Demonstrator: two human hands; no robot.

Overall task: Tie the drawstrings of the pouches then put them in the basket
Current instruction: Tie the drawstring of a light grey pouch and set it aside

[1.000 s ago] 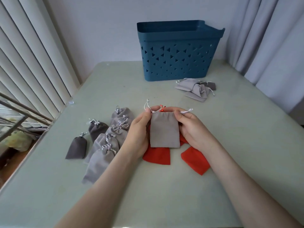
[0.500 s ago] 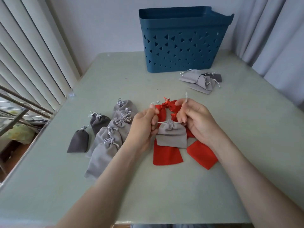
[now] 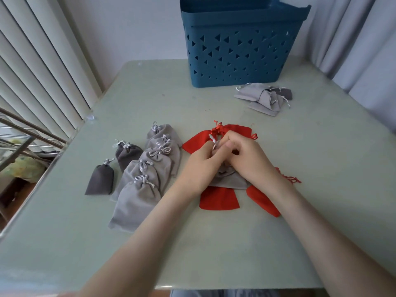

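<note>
Two hands meet knuckle to knuckle over one grey pouch (image 3: pixel 230 182), which rests on red pouches (image 3: pixel 218 201) directly beneath the fingers. The left hand (image 3: pixel 200 168) pinches a loop of the pale drawstrings (image 3: pixel 214 142) that shows at its fingertips. The right hand (image 3: pixel 249 159) is curled tight against it at the pouch's neck. It appears to grip the other cord, though that end is hidden.

The pouch's long axis runs away from the person, with the neck at the far end under the fingertips and the body trailing back toward the wrists. The basket (image 3: pixel 242 50) stands well beyond the hands, ahead and slightly to the right, so the right hand is judged the nearer one for the drop once the knot is tight. Tied grey pouches (image 3: pixel 137 198) lie in a row left of the left hand. Untied pouches (image 3: pixel 262 99) sit far ahead of the right hand, at the basket's foot.

Half a second ago the hands were apart, with the cords stretched between them above a cinched neck. They have since closed together and now cover most of the pouch.
</note>
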